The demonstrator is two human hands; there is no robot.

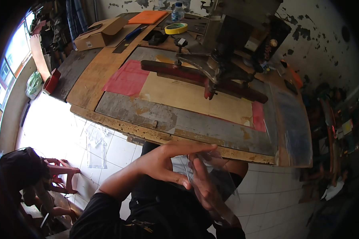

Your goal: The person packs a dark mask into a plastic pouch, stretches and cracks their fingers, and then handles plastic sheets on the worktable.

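Over my lap, just in front of the table's edge, my left hand (165, 161) spans a clear plastic sheet (223, 173), its fingers along the top and its thumb lower down. My right hand (205, 187) is at the same sheet from the right, partly seen through the plastic. Its fingers point up and touch the sheet. Beyond my hands, a tan sheet (175, 93) with pink pieces (125, 77) at its ends lies on the grey board (131, 109). Above it stands a metal press (213, 59) with a long red-brown bar.
A cardboard box (99, 35), an orange folder (147, 17), yellow tape (176, 28) and a bottle (178, 12) are at the table's back. Clear plastic (96, 147) lies on the floor. A red stool (64, 173) and another person (24, 171) are at left.
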